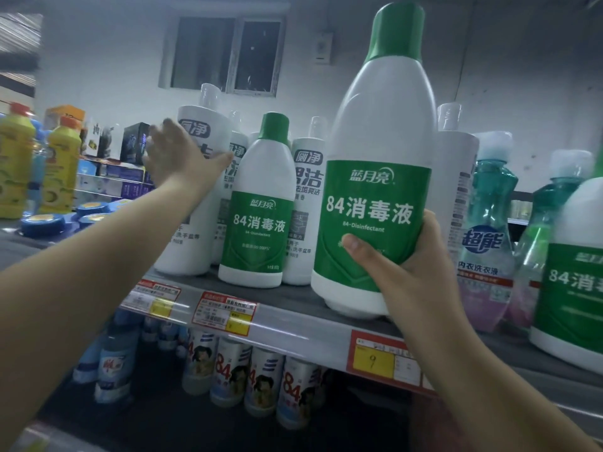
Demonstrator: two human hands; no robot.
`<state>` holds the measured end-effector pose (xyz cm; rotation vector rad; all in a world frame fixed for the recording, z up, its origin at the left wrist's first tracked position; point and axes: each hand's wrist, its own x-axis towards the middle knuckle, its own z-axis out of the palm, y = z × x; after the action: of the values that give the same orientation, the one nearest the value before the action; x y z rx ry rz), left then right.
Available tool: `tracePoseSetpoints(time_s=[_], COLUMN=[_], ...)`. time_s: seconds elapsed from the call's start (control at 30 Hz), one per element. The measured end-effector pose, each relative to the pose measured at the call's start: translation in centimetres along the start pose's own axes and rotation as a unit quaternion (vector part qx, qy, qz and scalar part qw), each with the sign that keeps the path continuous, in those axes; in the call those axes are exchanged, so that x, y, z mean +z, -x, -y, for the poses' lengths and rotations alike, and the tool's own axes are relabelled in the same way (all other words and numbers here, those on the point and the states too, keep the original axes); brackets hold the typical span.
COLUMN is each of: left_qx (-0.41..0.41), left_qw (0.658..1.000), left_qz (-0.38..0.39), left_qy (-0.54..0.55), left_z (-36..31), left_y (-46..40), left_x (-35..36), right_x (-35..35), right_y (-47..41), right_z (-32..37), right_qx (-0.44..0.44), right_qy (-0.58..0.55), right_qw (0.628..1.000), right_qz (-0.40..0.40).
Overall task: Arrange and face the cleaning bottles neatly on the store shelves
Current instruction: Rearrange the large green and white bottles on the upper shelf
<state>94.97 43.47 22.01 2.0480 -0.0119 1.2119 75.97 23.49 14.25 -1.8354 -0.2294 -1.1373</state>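
Our right hand (408, 265) wraps the lower label of the tall white plastic disinfectant bottle with the green cap (375, 177), thumb pressed in front; its base rests at the grey shelf edge (293, 321); likely heavy, smooth, so we grip low; our left hand (176, 158) lies spread against a white toilet-cleaner bottle (195, 177).

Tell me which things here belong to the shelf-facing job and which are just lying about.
Job: 84 disinfectant bottle gripped by right hand; white toilet cleaner bottle touched by left hand; smaller 84 disinfectant bottle.
Lying about: yellow bottles; price tags.
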Motion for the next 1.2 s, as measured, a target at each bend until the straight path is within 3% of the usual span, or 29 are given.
tracePoseSetpoints(time_s=[0.07, 0.17, 0.37, 0.5, 0.83, 1.2], left_qx=[0.117, 0.260, 0.336, 0.358, 0.306, 0.308], left_qw=[0.989, 0.963, 0.942, 0.930, 0.918, 0.918], left_qz=[-0.070, -0.049, 0.009, 0.062, 0.136, 0.127], left_qy=[-0.057, -0.059, 0.001, 0.062, 0.212, 0.214], left_z=[-0.6, -1.7, -4.5, -7.1, -9.9, -12.3], left_y=[0.9, 3.4, 8.2, 10.6, 13.3, 14.5], left_x=[0.1, 1.2, 2.3, 2.6, 2.7, 2.6], right_x=[-0.3, -0.8, -2.4, -4.0, -9.6, -13.5], right_y=[0.1, 0.1, -0.1, -0.3, -0.3, 0.6], right_z=[0.1, 0.4, 0.3, 0.1, -0.4, -2.7], right_qx=[-0.001, -0.011, -0.013, -0.029, -0.062, -0.014], right_qy=[0.003, 0.007, 0.008, 0.031, 0.094, 0.161], right_qw=[1.000, 1.000, 0.999, 0.996, 0.982, 0.971], right_qz=[-0.005, -0.016, -0.042, -0.072, -0.150, -0.178])
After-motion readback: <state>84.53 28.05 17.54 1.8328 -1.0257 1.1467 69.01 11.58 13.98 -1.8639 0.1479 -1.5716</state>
